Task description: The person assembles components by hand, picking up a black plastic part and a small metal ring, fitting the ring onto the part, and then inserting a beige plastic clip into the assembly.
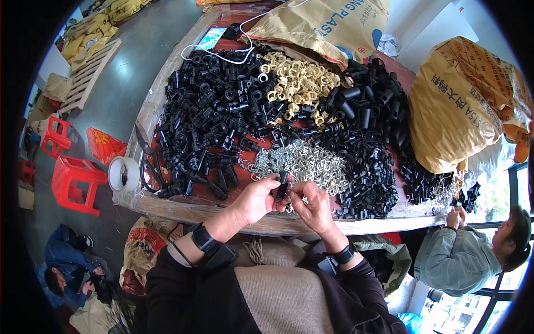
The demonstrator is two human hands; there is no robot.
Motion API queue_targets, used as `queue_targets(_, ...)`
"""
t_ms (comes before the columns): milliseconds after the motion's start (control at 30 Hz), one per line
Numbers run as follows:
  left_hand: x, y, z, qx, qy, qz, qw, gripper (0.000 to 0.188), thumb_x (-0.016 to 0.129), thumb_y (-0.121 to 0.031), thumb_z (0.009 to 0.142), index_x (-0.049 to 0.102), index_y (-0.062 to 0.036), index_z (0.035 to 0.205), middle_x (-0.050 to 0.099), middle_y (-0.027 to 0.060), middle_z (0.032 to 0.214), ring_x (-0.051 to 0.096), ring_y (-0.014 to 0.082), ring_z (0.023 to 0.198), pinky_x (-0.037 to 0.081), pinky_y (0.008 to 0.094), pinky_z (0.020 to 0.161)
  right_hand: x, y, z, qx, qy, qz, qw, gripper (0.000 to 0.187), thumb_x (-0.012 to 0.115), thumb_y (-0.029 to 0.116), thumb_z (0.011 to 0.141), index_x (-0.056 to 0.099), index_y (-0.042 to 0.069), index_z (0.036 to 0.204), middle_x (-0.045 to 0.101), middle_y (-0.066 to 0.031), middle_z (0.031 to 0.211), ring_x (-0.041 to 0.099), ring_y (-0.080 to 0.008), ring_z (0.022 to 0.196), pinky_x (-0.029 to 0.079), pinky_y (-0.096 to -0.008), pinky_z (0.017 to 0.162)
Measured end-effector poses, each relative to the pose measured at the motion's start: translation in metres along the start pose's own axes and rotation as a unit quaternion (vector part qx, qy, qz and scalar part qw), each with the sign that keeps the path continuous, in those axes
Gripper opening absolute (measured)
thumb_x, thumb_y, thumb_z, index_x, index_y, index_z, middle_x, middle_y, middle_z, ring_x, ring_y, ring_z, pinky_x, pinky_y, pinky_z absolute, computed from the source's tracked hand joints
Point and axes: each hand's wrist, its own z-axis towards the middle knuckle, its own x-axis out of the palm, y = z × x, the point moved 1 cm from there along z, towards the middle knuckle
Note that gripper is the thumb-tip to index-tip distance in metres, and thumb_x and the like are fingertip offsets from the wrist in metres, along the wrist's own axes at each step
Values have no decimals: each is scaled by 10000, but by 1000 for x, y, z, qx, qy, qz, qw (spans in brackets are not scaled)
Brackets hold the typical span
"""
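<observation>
My left hand is closed around a black plastic fitting, held upright over the table's near edge. Beside it, my right hand pinches thumb and fingers together close to the fitting; whatever is between them is too small to make out. Just beyond both hands lies a heap of silver metal clips. Black plastic fittings are piled to the left, small black parts to the right. Cream-coloured rings form a mound farther back, with black tubes to their right.
Scissors and a tape roll lie at the table's left edge. A phone with a white cable sits at the back. Large sacks stand right and behind. Red stools are left; a co-worker sits right.
</observation>
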Motion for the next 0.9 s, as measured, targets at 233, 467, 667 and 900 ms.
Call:
queue_targets(233,4,4,-6,45,-80,97,991,300,461,-144,849,445,-7,1115,551,67,939,549,145,770,472,274,657,-6,5,2,-99,-15,-131,986,152,625,59,638,553,69,772,496,-56,882,445,-229,843,328,-328,707)
queue_targets(467,-5,8,-3,59,-119,203,970,291,443,-136,860,455,25,1102,545,75,970,546,140,815,476,276,713,-6,9,10,-139,-29,-152,978,177,642,34,578,569,72,734,484,-59,925,430,-228,881,316,-352,740)
queue_targets(667,-1,7,1,69,-115,243,961,296,444,-125,859,458,44,1102,539,78,978,539,137,854,471,284,752,-7,6,15,-133,-1,-160,978,179,646,25,539,567,71,692,488,-55,927,421,-231,904,310,-351,756)
queue_targets(900,-2,13,5,62,-110,282,951,314,449,-114,855,440,46,1126,534,79,991,532,127,870,469,269,755,-4,0,17,-85,18,-165,982,141,638,30,539,561,82,645,492,-43,936,417,-226,917,310,-342,764)
